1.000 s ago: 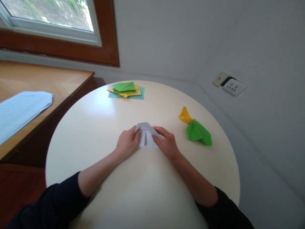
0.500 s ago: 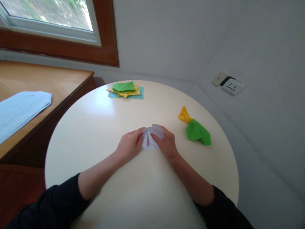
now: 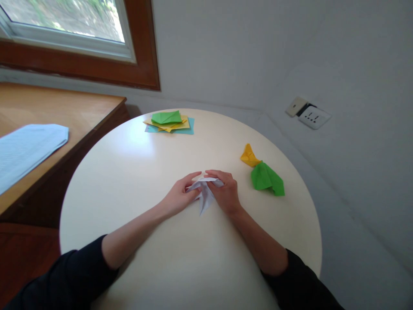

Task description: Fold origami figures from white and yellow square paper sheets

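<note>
Together, left hand [image 3: 179,197] and right hand [image 3: 226,193], knuckles up, apparently pinching white folded paper [image 3: 204,196]

Both forearms reach forward, dark sleeves pushed up; the left hand [image 3: 178,199] and right hand [image 3: 226,193] meet close together, fingers curled inward in a pinching grip, wrists low.

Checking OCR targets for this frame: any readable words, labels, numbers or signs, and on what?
No legible text anywhere.
Printed sheet on the wooden desk: rows of print, too small and blurred to read.
Wall socket plate: dark slots only, no lettering.
White folded paper held by left hand and right hand: blank.
Coloured paper stack and folded pieces: no markings.
</note>
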`<action>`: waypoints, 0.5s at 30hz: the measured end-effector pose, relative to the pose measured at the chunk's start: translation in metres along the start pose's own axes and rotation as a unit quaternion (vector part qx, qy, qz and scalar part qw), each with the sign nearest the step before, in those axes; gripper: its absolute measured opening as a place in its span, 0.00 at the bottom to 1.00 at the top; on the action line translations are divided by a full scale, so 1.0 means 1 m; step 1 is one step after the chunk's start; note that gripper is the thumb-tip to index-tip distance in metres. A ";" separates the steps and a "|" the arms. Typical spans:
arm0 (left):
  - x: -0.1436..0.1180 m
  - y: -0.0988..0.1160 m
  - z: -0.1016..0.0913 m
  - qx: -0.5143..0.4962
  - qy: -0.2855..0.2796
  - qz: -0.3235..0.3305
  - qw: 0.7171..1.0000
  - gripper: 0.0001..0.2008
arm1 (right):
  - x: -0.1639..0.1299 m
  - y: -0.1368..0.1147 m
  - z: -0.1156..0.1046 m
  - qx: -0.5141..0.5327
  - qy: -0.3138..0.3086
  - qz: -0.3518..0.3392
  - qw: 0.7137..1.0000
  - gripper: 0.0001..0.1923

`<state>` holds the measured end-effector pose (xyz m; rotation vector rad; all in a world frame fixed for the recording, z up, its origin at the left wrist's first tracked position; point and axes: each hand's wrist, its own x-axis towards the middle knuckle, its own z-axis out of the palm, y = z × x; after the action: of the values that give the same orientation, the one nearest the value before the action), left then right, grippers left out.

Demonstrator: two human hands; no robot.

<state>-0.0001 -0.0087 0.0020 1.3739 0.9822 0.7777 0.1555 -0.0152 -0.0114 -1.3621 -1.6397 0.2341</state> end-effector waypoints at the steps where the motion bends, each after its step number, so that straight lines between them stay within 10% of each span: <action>1: 0.000 0.000 0.000 -0.054 -0.013 -0.014 0.998 0.29 | 0.000 0.000 0.000 0.000 0.000 -0.004 1.000 0.10; 15: -0.004 0.008 0.005 -0.406 -0.031 -0.158 0.900 0.22 | -0.001 0.000 0.003 0.048 0.058 -0.135 0.988 0.02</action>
<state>0.0037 -0.0135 0.0096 0.4933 0.6759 0.7615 0.1531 -0.0144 -0.0133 -1.0481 -1.6713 0.0722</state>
